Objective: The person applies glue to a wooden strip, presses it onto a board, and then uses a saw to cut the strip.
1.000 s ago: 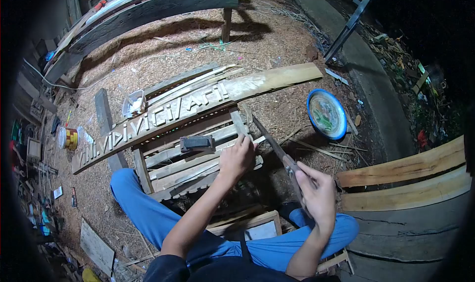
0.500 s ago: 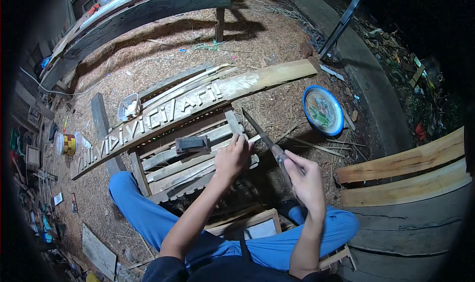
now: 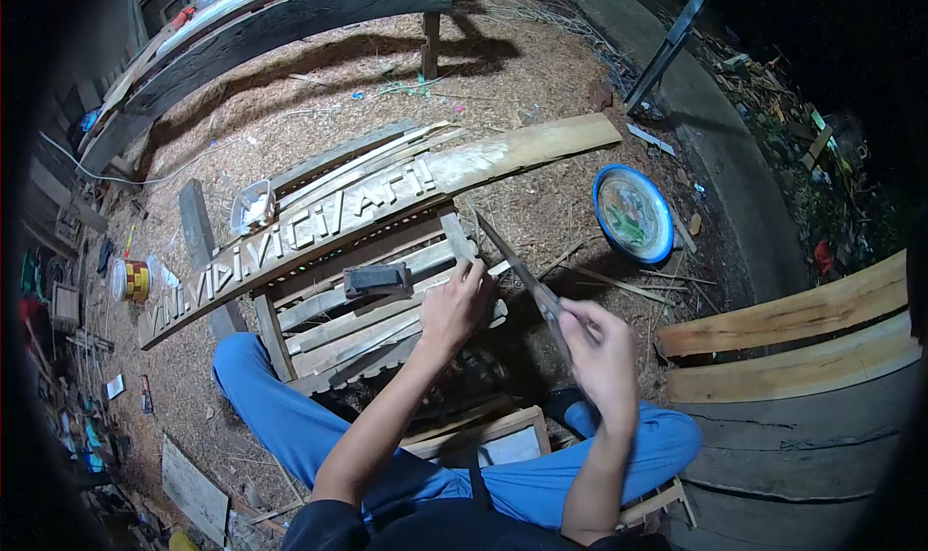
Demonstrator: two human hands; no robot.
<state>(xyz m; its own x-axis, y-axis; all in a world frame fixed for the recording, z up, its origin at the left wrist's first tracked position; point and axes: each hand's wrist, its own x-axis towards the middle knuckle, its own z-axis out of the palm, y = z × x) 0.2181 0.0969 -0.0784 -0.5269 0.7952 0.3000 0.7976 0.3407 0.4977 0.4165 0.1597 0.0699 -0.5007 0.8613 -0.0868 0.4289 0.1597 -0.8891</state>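
My left hand (image 3: 454,304) is closed with fingertips pressed together over the slatted wooden rack (image 3: 333,338); whatever they pinch is hidden. A pale end of wood (image 3: 499,269) shows just right of those fingers. Wrapped in my right hand (image 3: 597,348) is the handle of a long, dark-bladed knife (image 3: 517,261), its tip pointing up and left, just right of the left hand. On the rack, left of my left hand, sits a dark rectangular block (image 3: 377,280). Beyond both lies a long board (image 3: 522,149) bearing raised wooden letters.
A blue-rimmed round basin (image 3: 599,217) stands at right. Wooden planks (image 3: 783,309) lie nearer on that side. Behind the board are a small clear tub (image 3: 253,208) and loose strips. A yellow tin (image 3: 130,280) stands left; a long bench (image 3: 290,43) spans the back.
Almost nothing differs. The knife and my right hand have shifted very slightly; my left hand keeps its place over the rack.
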